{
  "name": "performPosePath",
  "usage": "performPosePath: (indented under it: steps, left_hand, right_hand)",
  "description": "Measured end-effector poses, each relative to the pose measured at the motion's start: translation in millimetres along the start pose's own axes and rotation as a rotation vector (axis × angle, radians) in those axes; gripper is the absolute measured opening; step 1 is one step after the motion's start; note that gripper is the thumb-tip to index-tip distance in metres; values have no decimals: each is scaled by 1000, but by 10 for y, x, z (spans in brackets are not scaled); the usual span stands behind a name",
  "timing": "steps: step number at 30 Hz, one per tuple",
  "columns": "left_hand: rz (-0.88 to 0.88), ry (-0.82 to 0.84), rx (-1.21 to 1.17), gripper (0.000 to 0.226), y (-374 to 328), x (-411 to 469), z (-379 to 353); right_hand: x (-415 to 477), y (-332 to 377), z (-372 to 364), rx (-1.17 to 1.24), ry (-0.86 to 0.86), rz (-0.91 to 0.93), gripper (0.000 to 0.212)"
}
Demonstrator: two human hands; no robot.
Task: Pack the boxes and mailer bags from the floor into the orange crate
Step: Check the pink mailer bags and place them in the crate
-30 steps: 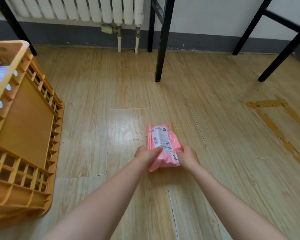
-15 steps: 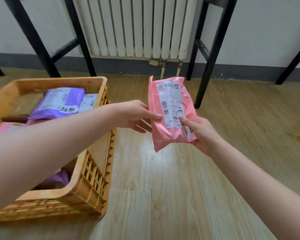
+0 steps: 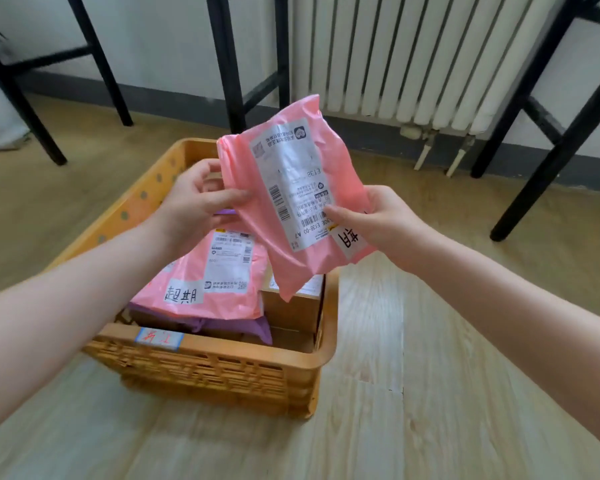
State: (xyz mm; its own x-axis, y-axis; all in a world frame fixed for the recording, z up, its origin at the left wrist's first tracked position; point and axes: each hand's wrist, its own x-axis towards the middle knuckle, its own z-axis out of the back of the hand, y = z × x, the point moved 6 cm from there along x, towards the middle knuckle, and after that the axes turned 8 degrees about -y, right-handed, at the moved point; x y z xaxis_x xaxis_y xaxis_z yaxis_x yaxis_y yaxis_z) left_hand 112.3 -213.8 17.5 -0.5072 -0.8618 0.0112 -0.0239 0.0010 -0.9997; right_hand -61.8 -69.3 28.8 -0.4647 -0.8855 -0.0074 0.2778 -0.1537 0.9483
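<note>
A pink mailer bag point(image 3: 302, 268) is held over the right rim of the orange crate point(image 3: 222, 355), each side edge pinched in the grip of the left hand point(image 3: 191, 202) and the right hand point(image 3: 381, 216). Inside, a second pink bag point(image 3: 201, 278) is laid on top; bare floor point(image 3: 447, 341) is seen rightward.

"E138" on held mailer point(image 3: 284, 181); "超期" on crated mailer point(image 3: 201, 282)
</note>
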Motion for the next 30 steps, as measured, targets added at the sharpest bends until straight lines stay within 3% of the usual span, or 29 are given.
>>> performPosePath:
  steps: [2, 6, 11, 14, 16, 20, 26, 30]
  left_hand:
    - [-30, -25, -8, 58, -5, 11, 308]
    - [-31, 39, 31, 50, 37, 54, 834]
    - [-10, 289, 448, 64, 232, 100, 1235]
    - [-2, 367, 620, 53, 364, 67, 1392]
    - [69, 424, 666, 44, 416, -2, 1422]
    - [136, 558, 776, 57, 532, -94, 1346]
    - [40, 588, 723, 31, 667, -90, 1049]
    - [-34, 629, 942, 17, 817, -141, 882]
  right_hand:
    - [58, 113, -261, -84, 42, 27, 16]
    - [158, 269, -729, -392, 107, 134, 18]
    - [257, 249, -1293, -595, 222, 141, 20]
    - [281, 280, -1559, -710, 291, 204, 16]
    - [258, 325, -1669, -759, 347, 233, 14]
    - [182, 297, -1735, -857, 474, 267, 20]
    - [102, -68, -1720, -1029, 618, 261, 23]
    - [34, -254, -1809, -1066, 734, 261, 17]
